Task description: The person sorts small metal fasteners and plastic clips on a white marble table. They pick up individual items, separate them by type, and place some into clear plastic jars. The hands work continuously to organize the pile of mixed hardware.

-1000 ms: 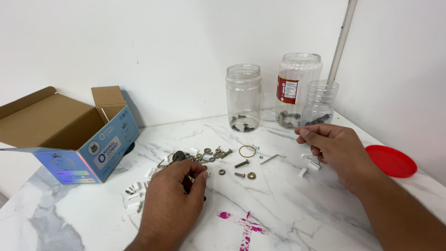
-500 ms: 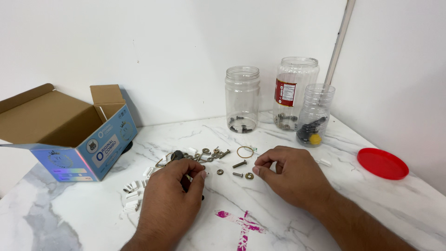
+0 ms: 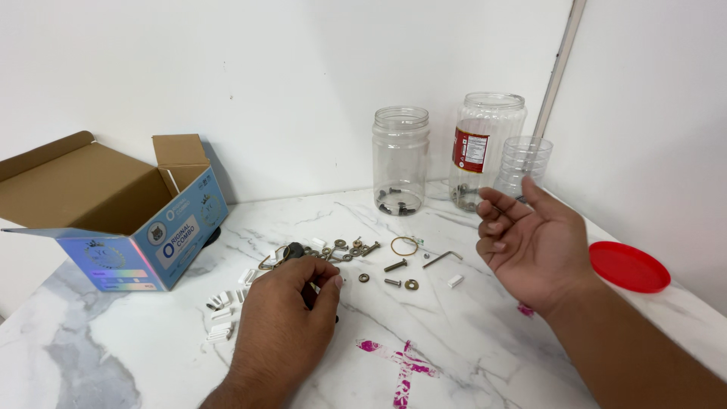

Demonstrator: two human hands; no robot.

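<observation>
While the left hand pinches among loose hardware on the desk, the right hand hovers empty, fingers spread; jars beyond hold only a few pieces.

White grey-veined marble table, red lid, blue cardboard box

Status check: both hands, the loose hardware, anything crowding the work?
Left hand down on the hardware pile, fingers curled. Right hand raised, open, empty. Jars stand behind, apart.
</observation>
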